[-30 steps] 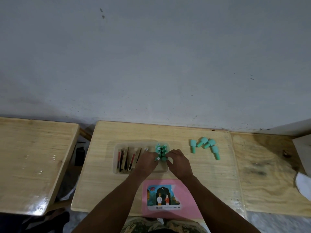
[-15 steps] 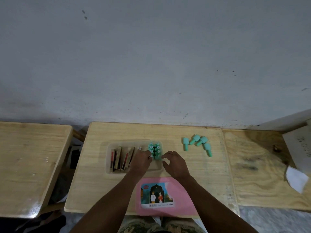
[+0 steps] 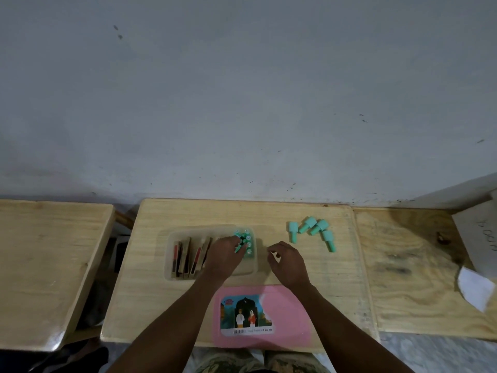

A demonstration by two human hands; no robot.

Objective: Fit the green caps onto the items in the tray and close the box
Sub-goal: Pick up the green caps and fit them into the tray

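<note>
A clear plastic tray [image 3: 172,239] sits on the middle wooden table, holding several upright brown and red sticks [image 3: 185,258] at its left and a cluster of green-capped items [image 3: 246,239] at its right. My left hand [image 3: 224,254] rests in the tray with fingertips touching that cluster. My right hand [image 3: 286,261] hovers just right of the tray, fingers loosely curled and holding nothing. Several loose green caps [image 3: 312,230] lie on the table further right. The pink box lid [image 3: 265,316] with a picture label lies at the near edge between my forearms.
A second wooden table [image 3: 51,265] stands to the left across a gap. A plywood surface [image 3: 414,265] adjoins on the right, with a white card [image 3: 476,238] and a white paper [image 3: 474,288] at its far end. A grey wall rises behind.
My right hand has pulled away from the green cluster to the right, out of the tray. My left hand stays on the cluster. The camera view has shifted slightly.
</note>
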